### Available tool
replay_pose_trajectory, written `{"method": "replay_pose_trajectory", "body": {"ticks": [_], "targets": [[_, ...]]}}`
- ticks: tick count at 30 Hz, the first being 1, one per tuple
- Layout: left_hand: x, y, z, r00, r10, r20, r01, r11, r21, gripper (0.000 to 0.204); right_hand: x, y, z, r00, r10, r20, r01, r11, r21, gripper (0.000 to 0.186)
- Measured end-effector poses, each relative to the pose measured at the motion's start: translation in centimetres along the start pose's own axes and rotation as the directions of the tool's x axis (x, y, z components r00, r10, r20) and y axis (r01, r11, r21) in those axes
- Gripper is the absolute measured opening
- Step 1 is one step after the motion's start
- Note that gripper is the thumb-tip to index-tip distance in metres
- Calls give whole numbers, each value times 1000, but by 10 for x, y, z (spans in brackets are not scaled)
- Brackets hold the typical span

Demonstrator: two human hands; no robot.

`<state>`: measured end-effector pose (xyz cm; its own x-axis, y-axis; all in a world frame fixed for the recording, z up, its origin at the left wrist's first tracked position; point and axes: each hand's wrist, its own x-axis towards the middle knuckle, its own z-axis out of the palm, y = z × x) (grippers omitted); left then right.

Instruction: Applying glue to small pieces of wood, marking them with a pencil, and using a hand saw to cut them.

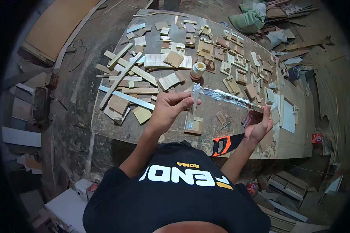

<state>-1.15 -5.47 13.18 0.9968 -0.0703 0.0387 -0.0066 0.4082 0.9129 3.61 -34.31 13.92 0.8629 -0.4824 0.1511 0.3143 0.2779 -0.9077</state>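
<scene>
Between the thumb and fingers of my left hand (171, 108) is a narrow, pale, see-through-looking strip (191, 110), held nearly upright. Whitish-blue smears sit at its top and lower end. My right hand (258, 123) pinches the right end of a thin stick (229, 98), thickly coated with white, lumpy, glue-like stuff. That stick slants across to the strip's top, where its tip seems to touch. Just beyond stands an open jar (197, 70) with a yellowish rim. Below the strip, a small wooden block (194, 127) lies on the table (159, 134).
A handsaw with an orange and black handle (221, 146) lies at the table's near edge, by my right forearm. Long wooden strips (120, 79) are piled at left. Several small wooden assemblies (231, 83) spread over the right and far side. A green sack (247, 21) sits beyond the table.
</scene>
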Motion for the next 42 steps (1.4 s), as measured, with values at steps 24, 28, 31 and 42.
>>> {"method": "replay_pose_trajectory", "body": {"ticks": [24,28,31,42], "targets": [[4,-7,1,999,-39,-13,38,998,-58,27,-5,4,14,1000,-4,18,4,1000,-28,21],[7,-7,0,999,-44,-25,43,998,-38,26,1,11,9,1000,9,-3,-9,997,-79,23],[10,-13,-4,998,-68,-8,68,998,-18,25,3,11,5,999,18,-34,-20,999,-43,23],[25,-21,-6,992,-120,-37,117,990,-76,24,21,30,2,996,85,24,-85,996,10,18]]}}
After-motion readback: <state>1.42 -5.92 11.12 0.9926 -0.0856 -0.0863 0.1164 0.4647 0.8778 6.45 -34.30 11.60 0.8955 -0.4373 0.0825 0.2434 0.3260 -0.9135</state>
